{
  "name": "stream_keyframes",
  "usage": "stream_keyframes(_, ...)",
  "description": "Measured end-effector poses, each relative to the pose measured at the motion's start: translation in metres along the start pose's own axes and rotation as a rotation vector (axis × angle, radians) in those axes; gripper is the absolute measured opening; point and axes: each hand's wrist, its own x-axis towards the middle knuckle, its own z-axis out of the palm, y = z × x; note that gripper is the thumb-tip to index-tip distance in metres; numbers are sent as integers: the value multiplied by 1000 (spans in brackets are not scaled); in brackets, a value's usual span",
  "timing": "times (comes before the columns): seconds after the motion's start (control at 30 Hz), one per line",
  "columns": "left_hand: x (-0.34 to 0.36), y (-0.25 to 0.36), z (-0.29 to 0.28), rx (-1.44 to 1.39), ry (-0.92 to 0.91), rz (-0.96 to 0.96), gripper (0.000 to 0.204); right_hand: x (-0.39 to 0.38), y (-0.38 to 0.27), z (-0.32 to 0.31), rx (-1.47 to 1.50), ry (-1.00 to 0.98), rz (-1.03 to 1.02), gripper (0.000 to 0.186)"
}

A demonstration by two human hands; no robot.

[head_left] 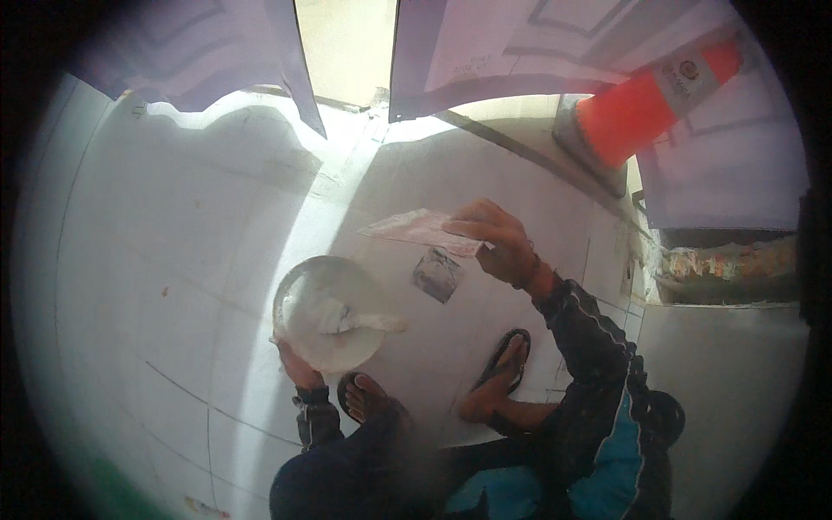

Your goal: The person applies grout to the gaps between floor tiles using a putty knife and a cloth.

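I see a glossy, smooth bowl, plastic or metal by its sheen, over smooth white floor tiles. The pouch looks like thin crinkled plastic film, and the orange cone like matt plastic.

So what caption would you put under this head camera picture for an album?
Left hand holds a round bowl; right hand grips a flat packet above white floor tiles.

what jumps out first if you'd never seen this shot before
The bright orange traffic cone lying tilted at the upper right grabs the eye against the pale tiled floor. Next comes the round white bowl at centre, held from below by the left hand, with pale material inside. Just right of it, the right hand holds a thin pinkish sheet above a small dark square on the floor.
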Motion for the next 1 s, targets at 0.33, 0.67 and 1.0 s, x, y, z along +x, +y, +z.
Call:
stream_keyframes(0.33, -47, -2, 44, 56, -338, 90, 51, -42, -13, 25, -38, -170, -77, 49)
stream_keyframes(0.67, -48, -39, 61, 474, -341, 210, 57, -84, -20, 40, -6, -317, -198, 47)
stream_keyframes(1.0, -35, -15, 72, 226, -305, 38, 56, -71, 11, 39, 51, -21, 207, 40)
